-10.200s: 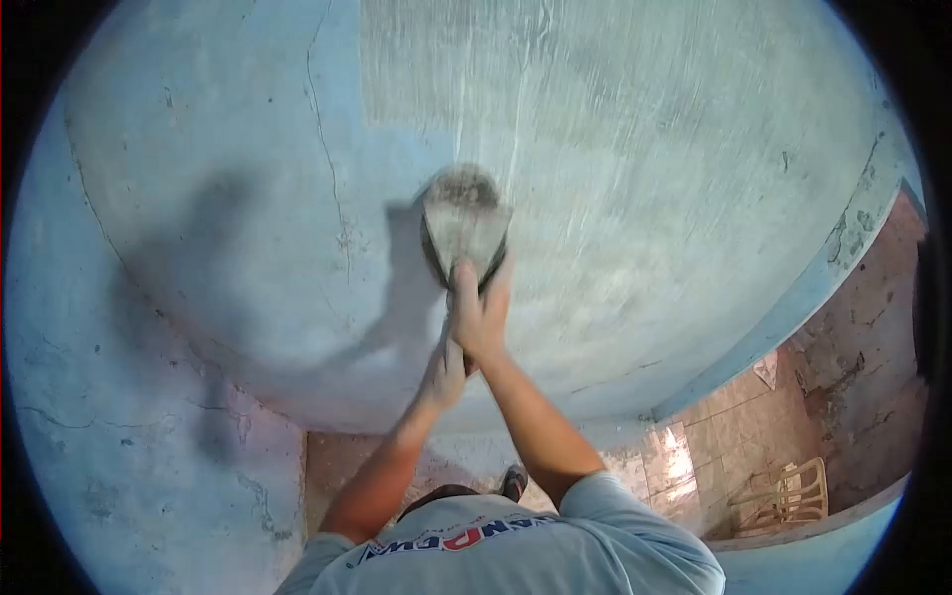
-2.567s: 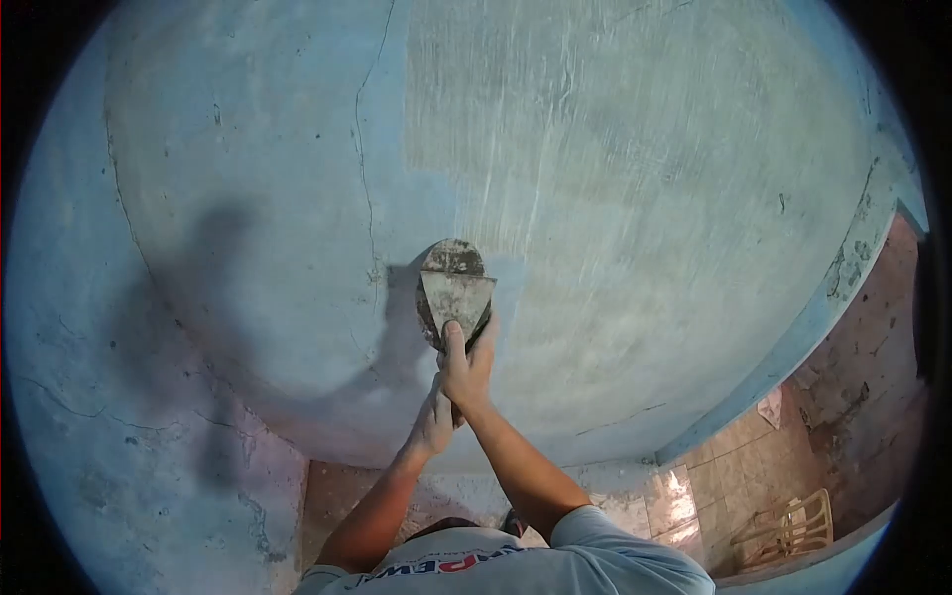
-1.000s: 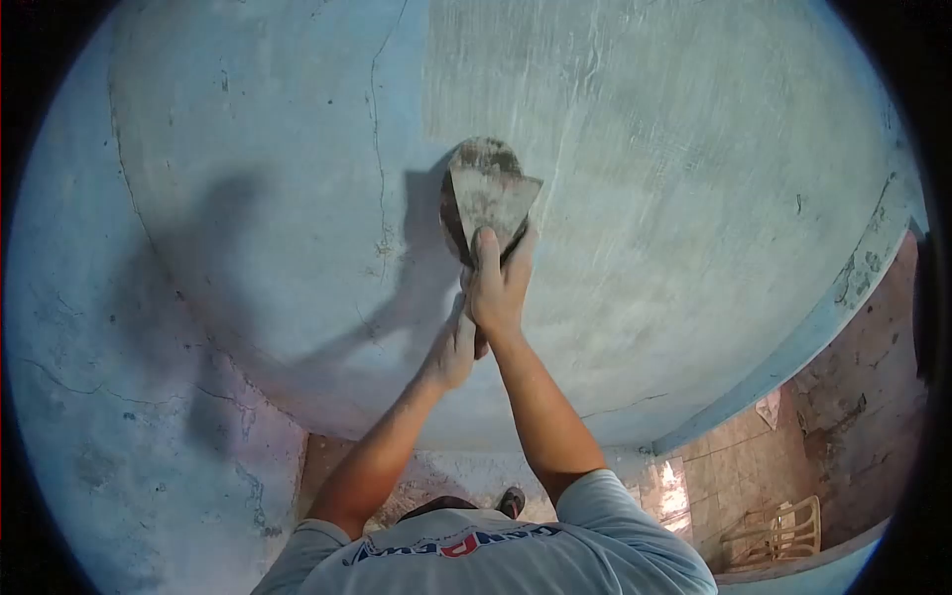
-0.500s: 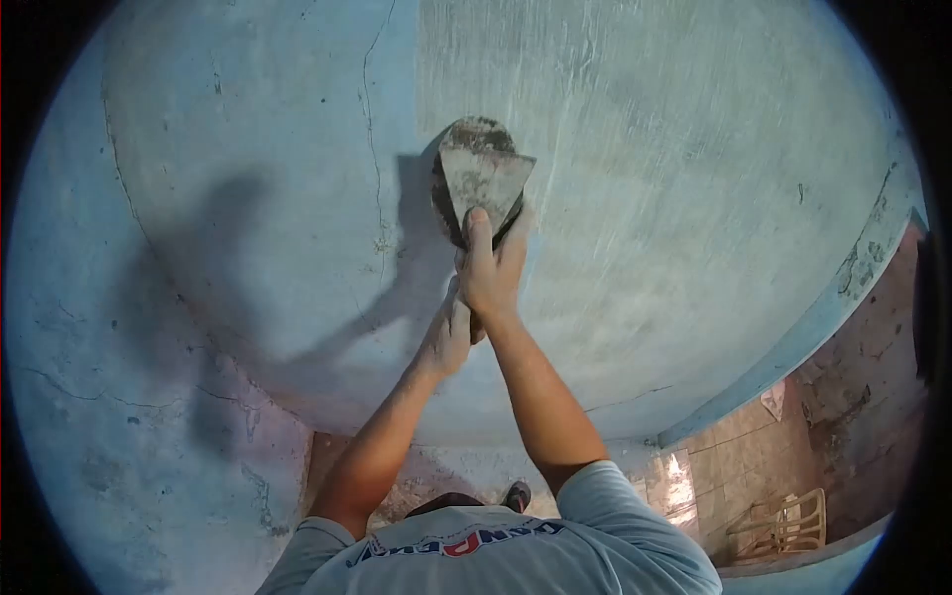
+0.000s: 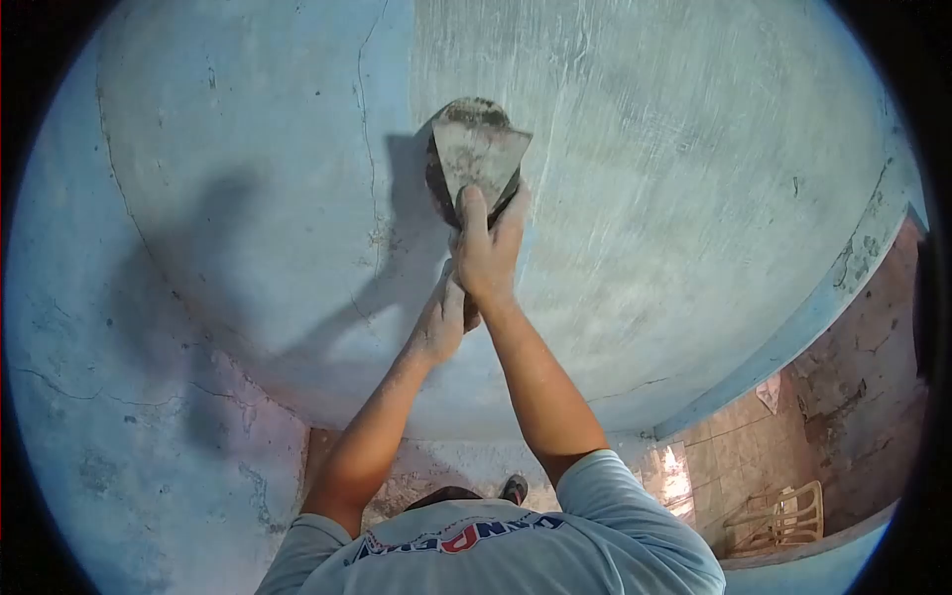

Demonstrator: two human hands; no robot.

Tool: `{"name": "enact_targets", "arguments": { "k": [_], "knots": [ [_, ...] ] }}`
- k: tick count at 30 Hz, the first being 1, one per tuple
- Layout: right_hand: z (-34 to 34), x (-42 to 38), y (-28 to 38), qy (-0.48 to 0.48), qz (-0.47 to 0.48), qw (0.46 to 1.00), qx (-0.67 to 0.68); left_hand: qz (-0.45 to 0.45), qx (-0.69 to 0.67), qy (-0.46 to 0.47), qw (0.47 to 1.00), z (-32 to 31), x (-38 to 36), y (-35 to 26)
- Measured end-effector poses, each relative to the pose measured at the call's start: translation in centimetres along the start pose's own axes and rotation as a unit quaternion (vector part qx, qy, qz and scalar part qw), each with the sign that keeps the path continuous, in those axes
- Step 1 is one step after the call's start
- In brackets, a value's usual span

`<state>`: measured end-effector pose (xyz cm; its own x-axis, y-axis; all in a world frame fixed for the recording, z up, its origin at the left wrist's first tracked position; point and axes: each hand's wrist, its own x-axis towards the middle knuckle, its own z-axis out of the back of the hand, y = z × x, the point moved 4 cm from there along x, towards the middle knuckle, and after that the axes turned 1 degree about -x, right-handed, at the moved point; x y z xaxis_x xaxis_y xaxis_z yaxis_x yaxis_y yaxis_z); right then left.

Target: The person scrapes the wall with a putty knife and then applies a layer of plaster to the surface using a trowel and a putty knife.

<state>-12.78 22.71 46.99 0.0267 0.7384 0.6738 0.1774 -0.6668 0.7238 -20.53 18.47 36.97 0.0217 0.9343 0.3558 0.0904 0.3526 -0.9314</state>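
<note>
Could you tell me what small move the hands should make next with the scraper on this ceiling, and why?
Probably draw the scraper along the edge of the blue paint. The right hand presses the blade flat where the scraped grey patch meets that paint, the left hand braces below, and paint remains beside it.

Handle of grey triangular metal scraper [image 5: 480, 159] hidden inside right hand [image 5: 485, 260]. Left hand [image 5: 438, 322] partly behind right wrist. White plastic chair [image 5: 783, 516] small, blurred.
</note>
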Motion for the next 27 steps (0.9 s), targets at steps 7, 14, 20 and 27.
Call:
{"name": "enact_targets", "arguments": {
  "k": [7, 14, 20, 27],
  "knots": [
    [1.8, -9.5, -7.7, 0.007, -0.024, 0.999, -0.023, 0.006, 0.026, -0.047, 0.999, -0.5, -7.8, 8.4],
    [-0.4, -1.8, -1.4, 0.002, 0.005, 1.0, -0.006, 0.007, 0.027, -0.017, 0.999, 0.5, -1.4, 0.3],
    [1.1, -9.6, -6.9, 0.002, -0.017, 0.999, -0.029, -0.117, 0.135, -0.076, 0.981, 0.3, -7.3, 6.4],
    [-0.4, -3.4, -1.3, -0.017, 0.018, 0.999, -0.044, -0.004, 0.051, -0.047, 0.998, 1.0, -3.6, 3.6]
  ]
}}
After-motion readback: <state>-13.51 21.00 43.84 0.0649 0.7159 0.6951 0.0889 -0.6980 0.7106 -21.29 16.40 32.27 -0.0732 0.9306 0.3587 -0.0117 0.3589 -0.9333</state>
